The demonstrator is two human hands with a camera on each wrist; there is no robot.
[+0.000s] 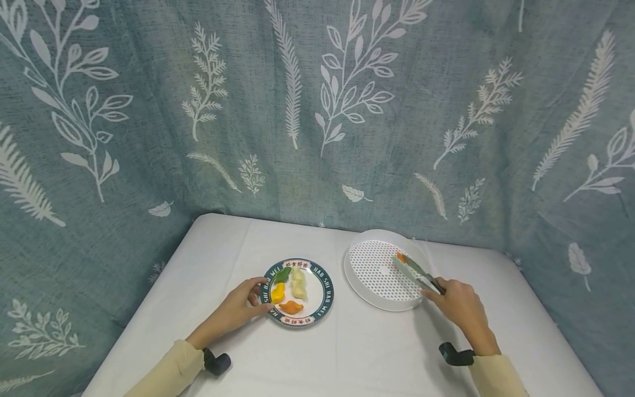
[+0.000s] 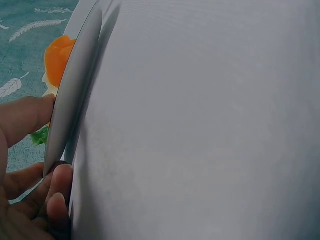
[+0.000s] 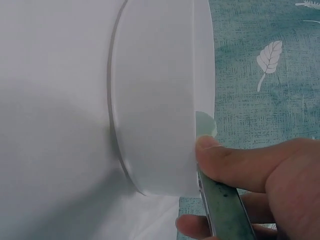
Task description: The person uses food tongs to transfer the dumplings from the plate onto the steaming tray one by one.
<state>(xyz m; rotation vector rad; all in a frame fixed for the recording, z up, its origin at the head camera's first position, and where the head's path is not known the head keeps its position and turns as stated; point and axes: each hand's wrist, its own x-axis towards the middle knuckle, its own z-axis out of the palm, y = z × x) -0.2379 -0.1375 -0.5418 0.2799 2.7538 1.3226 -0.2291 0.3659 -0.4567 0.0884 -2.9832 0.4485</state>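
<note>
My left hand (image 1: 238,305) pinches the left rim of a round plate (image 1: 326,286), thumb above and fingers below. On the plate lie green (image 1: 283,274), yellow (image 1: 278,293) and orange (image 1: 291,307) dumpling-like pieces beside pale ones (image 1: 298,284). In the left wrist view the plate (image 2: 77,90) appears edge-on. My right hand (image 1: 458,306) grips green tongs (image 1: 414,274), which reach over the near right side of a white round steamer tray (image 1: 367,270) with a perforated bottom. At the tongs' tips is a small orange piece (image 1: 400,257), partly hidden.
A white cloth (image 1: 317,353) covers the table. Behind and beside it hangs a teal curtain (image 1: 297,182) with a white leaf print. The steamer's raised wall (image 3: 155,100) stands close to my right thumb.
</note>
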